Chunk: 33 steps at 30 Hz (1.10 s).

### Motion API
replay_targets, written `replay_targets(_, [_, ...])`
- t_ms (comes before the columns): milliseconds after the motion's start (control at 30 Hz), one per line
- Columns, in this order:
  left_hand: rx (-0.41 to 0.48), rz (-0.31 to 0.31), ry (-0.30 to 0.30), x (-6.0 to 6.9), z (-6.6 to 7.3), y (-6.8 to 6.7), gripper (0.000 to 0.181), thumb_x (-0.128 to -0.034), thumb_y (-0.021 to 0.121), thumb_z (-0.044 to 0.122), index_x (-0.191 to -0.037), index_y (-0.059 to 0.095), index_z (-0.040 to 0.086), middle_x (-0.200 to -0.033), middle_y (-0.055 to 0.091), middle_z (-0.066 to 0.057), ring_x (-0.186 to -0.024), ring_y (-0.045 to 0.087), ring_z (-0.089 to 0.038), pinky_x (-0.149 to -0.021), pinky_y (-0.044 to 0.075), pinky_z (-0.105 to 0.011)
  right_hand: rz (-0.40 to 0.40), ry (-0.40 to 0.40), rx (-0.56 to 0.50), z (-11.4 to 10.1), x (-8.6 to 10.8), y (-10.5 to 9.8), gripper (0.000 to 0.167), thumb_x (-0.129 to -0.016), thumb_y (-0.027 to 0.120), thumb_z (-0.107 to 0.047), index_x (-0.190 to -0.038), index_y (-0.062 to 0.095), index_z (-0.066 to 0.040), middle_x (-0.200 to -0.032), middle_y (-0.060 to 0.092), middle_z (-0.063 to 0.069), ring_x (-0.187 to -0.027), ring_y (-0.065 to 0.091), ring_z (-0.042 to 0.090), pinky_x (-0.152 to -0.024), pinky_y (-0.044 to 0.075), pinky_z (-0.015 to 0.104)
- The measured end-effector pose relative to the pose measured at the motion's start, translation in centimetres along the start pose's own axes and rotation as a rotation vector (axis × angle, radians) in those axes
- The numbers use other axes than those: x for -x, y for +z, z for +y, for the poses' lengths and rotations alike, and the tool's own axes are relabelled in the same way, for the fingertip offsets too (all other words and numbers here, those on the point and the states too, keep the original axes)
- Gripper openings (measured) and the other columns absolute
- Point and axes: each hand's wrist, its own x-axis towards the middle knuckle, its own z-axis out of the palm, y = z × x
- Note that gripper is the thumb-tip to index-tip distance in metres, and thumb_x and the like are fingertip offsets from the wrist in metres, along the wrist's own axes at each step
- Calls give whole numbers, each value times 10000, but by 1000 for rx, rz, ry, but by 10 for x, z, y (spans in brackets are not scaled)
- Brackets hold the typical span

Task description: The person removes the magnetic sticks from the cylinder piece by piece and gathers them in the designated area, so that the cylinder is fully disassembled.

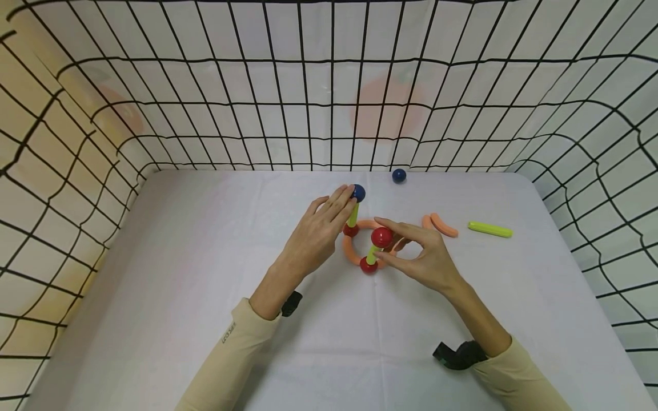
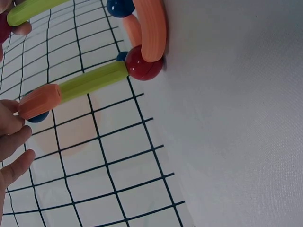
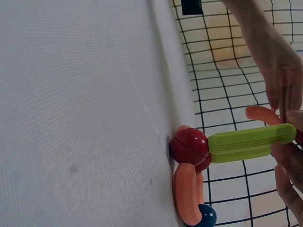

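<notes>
A ring of curved orange sticks (image 1: 349,249) joined by balls lies on the table, with a red ball (image 1: 368,265) at its front. From that ball rises a green stick (image 3: 251,143) topped by another red ball (image 1: 382,237). My right hand (image 1: 424,257) pinches the green stick's upper end, just below the top ball. A second green stick (image 2: 94,81) stands on the ring's red ball (image 2: 144,64) at the back left, bearing a blue ball (image 1: 358,193). At that blue ball, my left hand (image 1: 317,235) holds a curved orange stick (image 2: 40,101) by its end.
Beyond the ring a loose blue ball (image 1: 398,176) lies near the back edge. Right of my right hand are loose curved orange sticks (image 1: 444,226) and a straight green stick (image 1: 490,229). Black wire mesh (image 1: 331,103) encloses the back and sides of the white-covered table (image 1: 180,257).
</notes>
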Motion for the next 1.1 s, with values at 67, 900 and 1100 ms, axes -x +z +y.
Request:
replay_targets(67, [-2,2,-2,0,0,0,524,-919,713,-43,-1426,587,-11,-1538,552,-157,-1440,530,-273,-1137,494,-414,0,3,-2,0,0,0,705,-714,902,62,-1370,671,-51,-1198,758,192,-801,683,176,-725,568,174])
replay_targets(900, [237,218,34,15,6,-14,528,-862,841,121,-1359,675,57,-1364,702,-105,-1264,670,-223,-1058,538,-403,-50,79,25,3,2,-21,758,-763,903,-13,-1452,614,-137,-1139,768,31,-843,701,95,-787,575,189])
replay_targets(1100, [412,165,2,35,7,-14,466,-780,906,124,-1225,770,87,-1066,793,-65,-956,722,-191,-805,594,-288,-64,198,92,10,9,-30,601,-870,825,-42,-1430,636,-145,-1060,730,30,-849,687,69,-760,571,174])
